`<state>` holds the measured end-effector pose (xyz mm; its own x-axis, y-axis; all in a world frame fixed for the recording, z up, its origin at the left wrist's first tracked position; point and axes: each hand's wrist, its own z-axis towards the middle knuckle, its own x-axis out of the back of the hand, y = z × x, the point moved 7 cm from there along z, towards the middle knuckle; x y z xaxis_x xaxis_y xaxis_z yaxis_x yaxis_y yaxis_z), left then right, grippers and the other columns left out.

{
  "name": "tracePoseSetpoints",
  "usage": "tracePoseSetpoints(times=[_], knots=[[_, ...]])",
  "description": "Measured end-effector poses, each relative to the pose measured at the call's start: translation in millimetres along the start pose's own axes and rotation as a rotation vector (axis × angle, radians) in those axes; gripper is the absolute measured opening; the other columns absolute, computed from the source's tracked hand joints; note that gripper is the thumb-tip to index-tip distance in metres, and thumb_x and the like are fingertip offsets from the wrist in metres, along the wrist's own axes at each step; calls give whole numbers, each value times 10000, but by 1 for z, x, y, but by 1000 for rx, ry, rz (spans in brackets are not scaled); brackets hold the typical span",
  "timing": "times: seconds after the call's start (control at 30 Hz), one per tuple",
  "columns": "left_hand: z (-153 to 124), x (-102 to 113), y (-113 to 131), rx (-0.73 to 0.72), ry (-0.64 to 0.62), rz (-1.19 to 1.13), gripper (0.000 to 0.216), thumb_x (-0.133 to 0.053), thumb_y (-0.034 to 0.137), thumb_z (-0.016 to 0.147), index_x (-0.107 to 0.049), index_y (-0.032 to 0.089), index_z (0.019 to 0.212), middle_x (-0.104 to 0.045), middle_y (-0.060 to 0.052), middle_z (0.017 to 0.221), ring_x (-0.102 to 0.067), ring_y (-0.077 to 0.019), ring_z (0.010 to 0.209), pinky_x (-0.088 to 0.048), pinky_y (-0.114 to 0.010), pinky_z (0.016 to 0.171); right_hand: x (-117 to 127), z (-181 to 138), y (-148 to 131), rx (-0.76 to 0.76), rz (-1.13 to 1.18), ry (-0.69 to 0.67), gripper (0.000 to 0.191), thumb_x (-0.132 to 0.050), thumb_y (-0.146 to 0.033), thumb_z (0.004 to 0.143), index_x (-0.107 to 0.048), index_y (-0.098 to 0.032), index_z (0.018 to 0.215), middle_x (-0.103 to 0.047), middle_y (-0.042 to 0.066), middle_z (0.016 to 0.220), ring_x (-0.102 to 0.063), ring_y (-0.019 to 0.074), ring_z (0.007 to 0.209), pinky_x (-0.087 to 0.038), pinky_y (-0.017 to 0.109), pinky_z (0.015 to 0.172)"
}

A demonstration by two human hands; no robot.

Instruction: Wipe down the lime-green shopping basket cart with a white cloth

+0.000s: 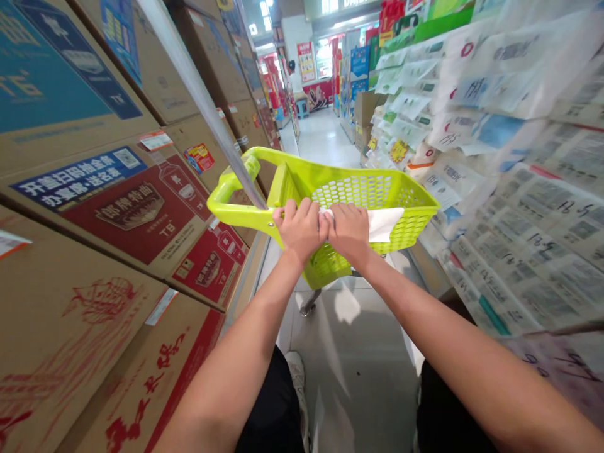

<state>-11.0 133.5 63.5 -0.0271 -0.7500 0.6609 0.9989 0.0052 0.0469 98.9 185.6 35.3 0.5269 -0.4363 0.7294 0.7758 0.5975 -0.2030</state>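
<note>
The basket [340,185] is lime green, its walls patterned with small holes; the cloth [385,223] on its near rim is white. Left, brown cartons [85,327] bear red and blue panels with white lettering. Right, white packs [519,207] show blue and green print. The floor [363,358] is pale grey.

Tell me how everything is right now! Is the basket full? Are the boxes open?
green basket, upright, looks empty.
white paper, draped over the basket's rim.
left hand, closed on the rim.
right hand, closed on the rim, over the paper.
cardboard boxes, shut and stacked.
</note>
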Motion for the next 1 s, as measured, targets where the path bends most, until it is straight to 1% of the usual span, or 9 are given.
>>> tracePoseSetpoints(times=[0.07,0.13,0.33,0.47,0.53,0.63,0.73,0.9,1.0], knots=[[-1,-2,2,-19,3,-3,196,-511,381,961,-642,252,893,-714,-99,1021,-572,-353,1079,-249,-550,1021,0,1,-1,32,-5,-29,386,-343,-395,1102,-668,-199,1031,-746,131,1060,-596,301,1029,-294,414,869],[2,-5,-5,-25,5,-1,194,-512,376,959,-645,251,893,-718,-100,1021,-574,-349,1077,-256,-541,1021,0,1,9,69,-26,-67,397,-351,-424,1100,-673,-197,1052,-744,130,1053,-596,305,1015,-295,408,852],[16,-8,-53,40,69,35,241,-476,361,998,-613,254,830,-693,-88,939,-561,-313,1033,-289,-518,1024,3,-11,84,13,-156,-100,427,-364,-461,1083,-686,-183,1048,-745,145,1022,-588,319,990,-285,404,823],[20,-7,-77,94,112,26,261,-464,329,1022,-573,247,801,-675,-80,918,-525,-296,1030,-285,-524,1033,5,-21,104,3,-180,-108,423,-366,-455,1079,-687,-181,1048,-747,145,1026,-584,314,983,-282,403,809],[20,-8,-81,121,118,18,272,-458,313,1025,-545,244,777,-667,-76,900,-510,-294,1026,-275,-531,1031,6,-23,100,-5,-166,-95,409,-377,-448,1076,-690,-185,1052,-747,137,1028,-582,309,979,-279,404,809],[15,-6,-74,153,142,29,273,-472,310,1009,-524,240,751,-668,-75,883,-507,-303,1027,-268,-545,1022,5,-20,87,-58,-133,-46,416,-373,-431,1077,-705,-190,1008,-743,134,1010,-578,306,983,-277,413,831],[6,-1,-53,162,146,40,263,-488,313,984,-547,240,738,-677,-79,880,-524,-315,1021,-270,-551,1009,0,-14,63,-86,-74,-13,424,-371,-413,1073,-713,-196,947,-743,139,993,-573,311,998,-275,430,872],[-5,2,-11,87,83,23,205,-524,317,959,-621,257,788,-704,-76,924,-550,-322,1008,-268,-550,1005,-7,-4,9,-84,20,50,374,-357,-339,1076,-687,-216,951,-742,116,1025,-567,297,1028,-265,434,919],[-3,-1,-10,69,82,-4,202,-512,309,966,-632,260,811,-712,-72,953,-563,-323,1046,-264,-545,1029,-5,-1,-6,-46,21,36,383,-336,-344,1094,-675,-222,962,-740,111,1028,-569,291,1011,-269,422,885]])
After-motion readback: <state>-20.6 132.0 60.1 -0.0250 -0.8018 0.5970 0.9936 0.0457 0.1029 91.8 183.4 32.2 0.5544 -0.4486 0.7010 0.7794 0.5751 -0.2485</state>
